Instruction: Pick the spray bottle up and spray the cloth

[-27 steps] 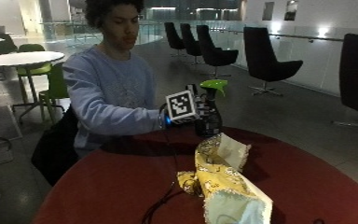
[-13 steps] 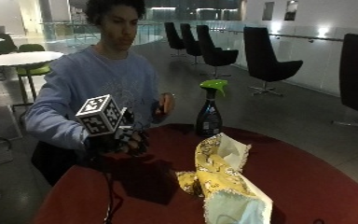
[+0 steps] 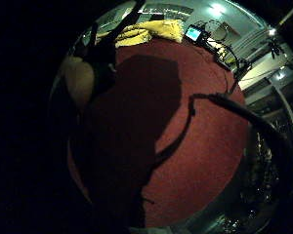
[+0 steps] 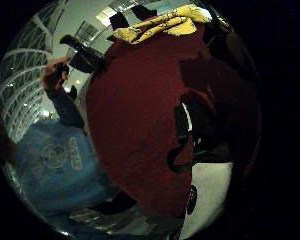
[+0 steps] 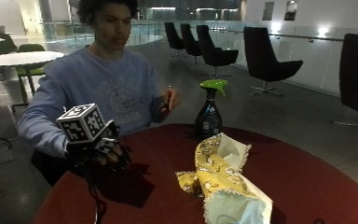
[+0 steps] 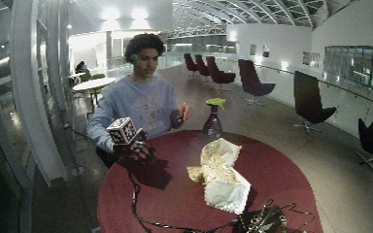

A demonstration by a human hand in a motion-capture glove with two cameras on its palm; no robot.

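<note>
My gloved right hand (image 5: 107,151) hovers well apart from spray bottle (image 5: 209,114), fingers loosely curled, holding nothing. Risk: hasty reach topples bottle onto cloth (image 5: 225,179) just beside it.

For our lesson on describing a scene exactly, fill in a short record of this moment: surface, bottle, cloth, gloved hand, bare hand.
surface: round red table
bottle: dark spray bottle with green top, upright at the table's far edge, untouched
cloth: yellow cloth, crumpled mid-table, apart from the bottle
gloved hand: right hand above the table's near-left part, away from the bottle, fingers loosely curled, no grip on anything
bare hand: left hand raised by the chest
</note>
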